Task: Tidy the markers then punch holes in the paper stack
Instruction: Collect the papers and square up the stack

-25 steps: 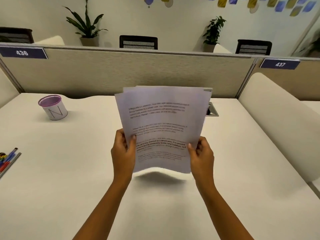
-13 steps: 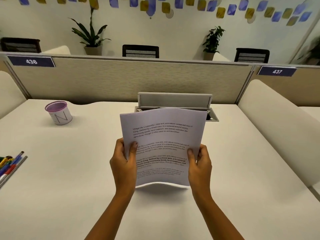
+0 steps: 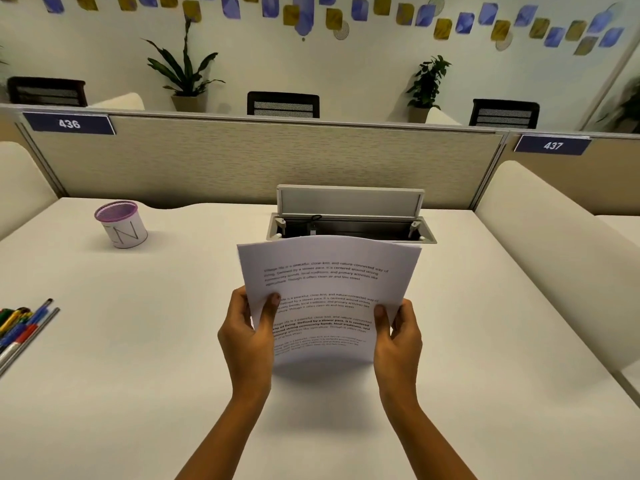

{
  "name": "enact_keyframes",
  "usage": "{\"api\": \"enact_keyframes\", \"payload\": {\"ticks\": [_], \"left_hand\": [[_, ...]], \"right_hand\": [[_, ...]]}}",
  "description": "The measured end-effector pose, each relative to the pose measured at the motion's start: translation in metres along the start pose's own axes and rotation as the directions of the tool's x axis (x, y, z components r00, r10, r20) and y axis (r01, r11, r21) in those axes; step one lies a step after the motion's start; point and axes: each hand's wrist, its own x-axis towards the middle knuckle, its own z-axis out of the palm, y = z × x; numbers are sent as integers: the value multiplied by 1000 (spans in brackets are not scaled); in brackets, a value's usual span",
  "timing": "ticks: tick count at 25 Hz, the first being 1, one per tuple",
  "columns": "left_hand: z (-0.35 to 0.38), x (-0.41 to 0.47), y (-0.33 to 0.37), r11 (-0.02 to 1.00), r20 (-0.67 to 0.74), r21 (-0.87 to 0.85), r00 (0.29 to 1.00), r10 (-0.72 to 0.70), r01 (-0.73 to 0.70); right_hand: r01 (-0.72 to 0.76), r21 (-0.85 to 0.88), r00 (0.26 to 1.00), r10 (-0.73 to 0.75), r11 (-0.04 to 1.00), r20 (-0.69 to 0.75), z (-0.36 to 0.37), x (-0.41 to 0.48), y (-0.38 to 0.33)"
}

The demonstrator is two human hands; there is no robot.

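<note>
We hold the paper stack upright above the desk, left hand and right hand pinching its side edges, thumbs in front. It looks light and floppy, bowing; low side grips suit it.

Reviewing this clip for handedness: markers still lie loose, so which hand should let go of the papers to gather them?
Left hand: the markers lie at the desk's far left edge; the right hand can keep its grip on the paper stack.
</note>
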Motion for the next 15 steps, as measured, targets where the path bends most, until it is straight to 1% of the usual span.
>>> {"api": "enact_keyframes", "payload": {"ticks": [3,7,11,13,15], "left_hand": [[0,-5,-1,999,-2,10,999,-34,34],[1,-7,-2,999,-6,39,1000,8,-8],[-1,-9,-8,997,35,59,998,-50,48],[-5,-1,-5,996,23,48,997,-71,70],[-10,13,4,998,-52,36,998,-45,47]], "right_hand": [[-28,-9,999,28,1000,21,-2,-2,6],[-9,25,1000,9,1000,29,-4,-1,11],[-27,-4,998,27,1000,53,-5,-1,17],[39,-59,998,-36,998,59,-7,4,8],[205,-118,977,-195,972,91,-13,12,-9]]}}
